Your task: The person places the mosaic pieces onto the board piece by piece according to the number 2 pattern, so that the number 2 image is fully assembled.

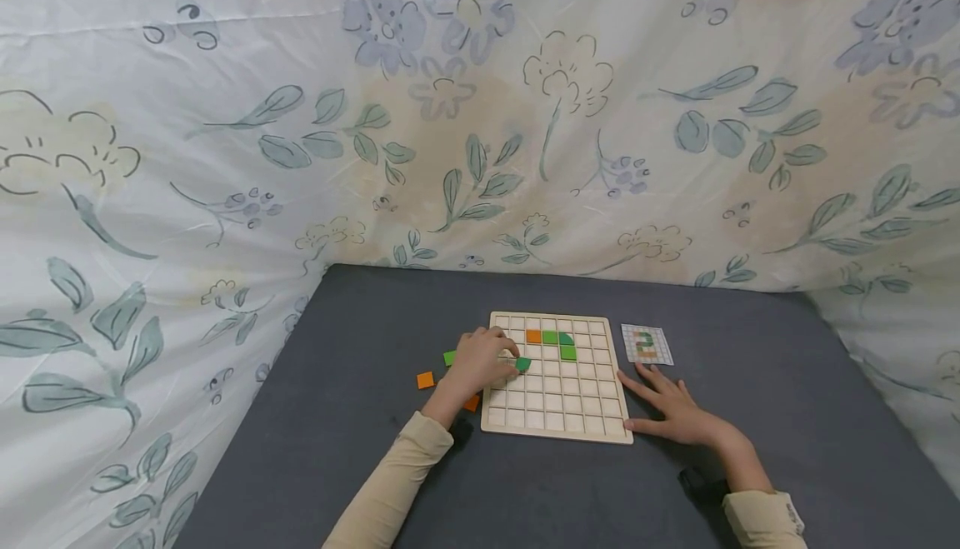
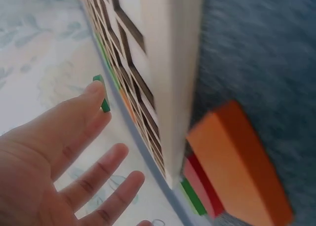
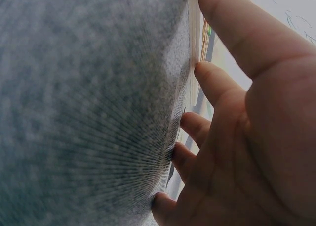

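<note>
My left hand (image 1: 478, 359) pinches 1 dark green piece (image 1: 523, 363) between thumb and index fingertips, above the left part of the gridded board (image 1: 553, 403); my right hand (image 1: 678, 412) has its fingers spread, thumb and index finger touching the board's right edge.

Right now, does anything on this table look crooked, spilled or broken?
Nothing stands out. The board lies flat, and the placed tiles line up with its grid. The card lies beside it. Loose tiles lie left of the board, and the left hand pinches a green tile. I see no spill or break.
</note>
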The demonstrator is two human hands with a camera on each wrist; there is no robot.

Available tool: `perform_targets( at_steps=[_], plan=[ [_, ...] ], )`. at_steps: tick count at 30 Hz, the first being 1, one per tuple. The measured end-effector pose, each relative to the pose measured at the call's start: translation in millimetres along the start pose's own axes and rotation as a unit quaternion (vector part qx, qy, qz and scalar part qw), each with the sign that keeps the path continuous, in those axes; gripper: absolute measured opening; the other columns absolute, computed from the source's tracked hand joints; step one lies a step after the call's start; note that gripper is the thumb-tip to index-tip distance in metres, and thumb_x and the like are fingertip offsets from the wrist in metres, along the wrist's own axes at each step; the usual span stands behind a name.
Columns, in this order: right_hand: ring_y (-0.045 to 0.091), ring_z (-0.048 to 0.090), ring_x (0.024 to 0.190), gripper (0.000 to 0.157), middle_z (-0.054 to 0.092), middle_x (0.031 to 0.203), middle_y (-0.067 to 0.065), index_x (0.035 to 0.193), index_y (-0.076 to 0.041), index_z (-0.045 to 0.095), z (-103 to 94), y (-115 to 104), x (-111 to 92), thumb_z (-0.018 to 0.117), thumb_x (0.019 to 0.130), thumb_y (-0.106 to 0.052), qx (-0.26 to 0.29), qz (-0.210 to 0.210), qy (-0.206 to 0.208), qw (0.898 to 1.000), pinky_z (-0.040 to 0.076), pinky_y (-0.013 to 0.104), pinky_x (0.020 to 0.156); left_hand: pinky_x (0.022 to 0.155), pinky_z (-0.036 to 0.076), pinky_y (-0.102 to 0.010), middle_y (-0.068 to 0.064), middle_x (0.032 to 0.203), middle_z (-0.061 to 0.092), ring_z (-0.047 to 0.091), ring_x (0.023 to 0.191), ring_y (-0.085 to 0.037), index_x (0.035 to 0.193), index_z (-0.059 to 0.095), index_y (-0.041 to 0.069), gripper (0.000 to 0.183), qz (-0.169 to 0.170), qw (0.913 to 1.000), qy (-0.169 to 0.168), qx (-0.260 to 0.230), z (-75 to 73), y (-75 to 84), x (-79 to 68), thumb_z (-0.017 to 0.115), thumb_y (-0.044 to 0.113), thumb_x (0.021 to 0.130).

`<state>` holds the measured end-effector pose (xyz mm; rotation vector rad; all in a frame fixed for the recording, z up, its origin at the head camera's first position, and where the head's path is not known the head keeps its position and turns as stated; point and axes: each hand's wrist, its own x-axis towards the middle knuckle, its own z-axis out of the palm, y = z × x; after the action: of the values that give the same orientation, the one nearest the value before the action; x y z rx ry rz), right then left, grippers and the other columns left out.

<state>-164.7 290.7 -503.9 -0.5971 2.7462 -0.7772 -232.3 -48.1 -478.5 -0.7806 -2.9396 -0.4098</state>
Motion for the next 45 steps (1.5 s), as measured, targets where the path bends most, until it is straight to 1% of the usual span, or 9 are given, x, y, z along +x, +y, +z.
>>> perform_targets(
  at_steps=[5, 11, 15, 19, 24, 27, 33, 40, 45],
  plan=[
    [0.057, 0.008, 0.132, 0.077, 0.015, 0.148, 0.031, 0.146, -0.015, 0.031, 0.8, 2, 1, 0.065, 0.083, -0.044, -0.002, -0.003, 0.002, 1.0, 0.0, 0.076, 0.094, 0.084, 0.047, -0.045, 0.005, 0.104, 0.06, 0.054, 0.094, -0.018, 0.099, 0.071, 0.029, 0.024, 0.018, 0.9997, 0.001, 0.013, 0.8, 6.5, 4.4, 0.071, 0.042, 0.079],
    [0.056, 0.007, 0.132, 0.076, 0.015, 0.148, 0.03, 0.146, -0.015, 0.031, 2.0, 5, 0, 0.065, 0.083, -0.042, 0.001, -0.01, 0.002, 1.0, 0.0, 0.077, 0.093, 0.083, 0.046, -0.044, 0.005, 0.102, 0.06, 0.053, 0.09, -0.016, 0.098, 0.071, 0.029, 0.022, 0.03, 0.9995, -0.002, 0.01, 1.3, 13.4, 9.7, 0.071, 0.039, 0.079],
    [0.056, 0.007, 0.133, 0.076, 0.015, 0.149, 0.029, 0.146, -0.017, 0.031, 1.7, 6, 0, 0.065, 0.083, -0.042, 0.003, -0.008, 0.003, 1.0, -0.001, 0.076, 0.094, 0.082, 0.046, -0.04, 0.005, 0.103, 0.06, 0.053, 0.087, -0.014, 0.098, 0.071, 0.031, 0.022, 0.038, 0.9991, -0.002, 0.019, 1.5, 18.7, 14.6, 0.072, 0.041, 0.078],
    [0.055, 0.007, 0.133, 0.076, 0.015, 0.149, 0.029, 0.146, -0.016, 0.032, 1.5, 6, 0, 0.065, 0.083, -0.042, 0.002, -0.006, 0.005, 1.0, -0.001, 0.076, 0.094, 0.083, 0.046, -0.04, 0.006, 0.102, 0.06, 0.053, 0.084, -0.014, 0.097, 0.071, 0.032, 0.022, 0.047, 0.9984, -0.008, 0.031, 3.1, 25.1, 19.7, 0.072, 0.042, 0.077],
    [0.055, 0.007, 0.133, 0.077, 0.015, 0.149, 0.028, 0.146, -0.017, 0.031, 2.3, 6, 1, 0.065, 0.083, -0.045, -0.005, 0.002, 0.003, 1.0, -0.001, 0.076, 0.095, 0.085, 0.046, -0.04, 0.006, 0.108, 0.06, 0.054, 0.09, -0.015, 0.097, 0.072, 0.033, 0.021, 0.05, 0.9979, -0.022, 0.033, 5.2, 33.2, 24.2, 0.072, 0.043, 0.078],
    [0.055, 0.007, 0.133, 0.077, 0.015, 0.149, 0.028, 0.146, -0.017, 0.031, 2.5, 6, 1, 0.065, 0.083, -0.044, -0.004, 0.003, 0.003, 1.0, -0.001, 0.075, 0.095, 0.085, 0.045, -0.041, 0.005, 0.109, 0.06, 0.054, 0.093, -0.016, 0.096, 0.072, 0.032, 0.02, 0.051, 0.998, -0.029, 0.023, 7.0, 37.4, 27.2, 0.072, 0.041, 0.078],
    [0.055, 0.006, 0.133, 0.077, 0.014, 0.149, 0.029, 0.146, -0.015, 0.032, 1.9, 3, 0, 0.065, 0.083, -0.044, 0.006, 0.003, 0.001, 1.0, -0.002, 0.075, 0.095, 0.081, 0.044, -0.04, 0.006, 0.101, 0.059, 0.052, 0.086, -0.015, 0.096, 0.072, 0.033, 0.017, 0.06, 0.9975, -0.035, 0.014, 11.3, 44.3, 33.3, 0.07, 0.04, 0.08],
    [0.054, 0.006, 0.134, 0.077, 0.014, 0.149, 0.029, 0.146, -0.014, 0.032, 1.2, -1, -1, 0.065, 0.083, -0.044, 0.006, 0.008, 0.0, 1.0, -0.002, 0.075, 0.096, 0.084, 0.044, -0.04, 0.007, 0.102, 0.059, 0.052, 0.087, -0.014, 0.098, 0.071, 0.033, 0.02, 0.058, 0.9971, -0.047, 0.016, 15.0, 48.7, 37.6, 0.07, 0.041, 0.08],
    [0.054, 0.005, 0.134, 0.077, 0.014, 0.149, 0.029, 0.146, -0.015, 0.032, 1.5, 1, 0, 0.065, 0.083, -0.044, 0.008, 0.007, -0.001, 1.0, -0.002, 0.075, 0.095, 0.082, 0.044, -0.039, 0.007, 0.102, 0.058, 0.052, 0.087, -0.015, 0.096, 0.071, 0.034, 0.018, 0.06, 0.9967, -0.049, 0.026, 16.4, 49.9, 41.2, 0.07, 0.042, 0.08]
  ],
)
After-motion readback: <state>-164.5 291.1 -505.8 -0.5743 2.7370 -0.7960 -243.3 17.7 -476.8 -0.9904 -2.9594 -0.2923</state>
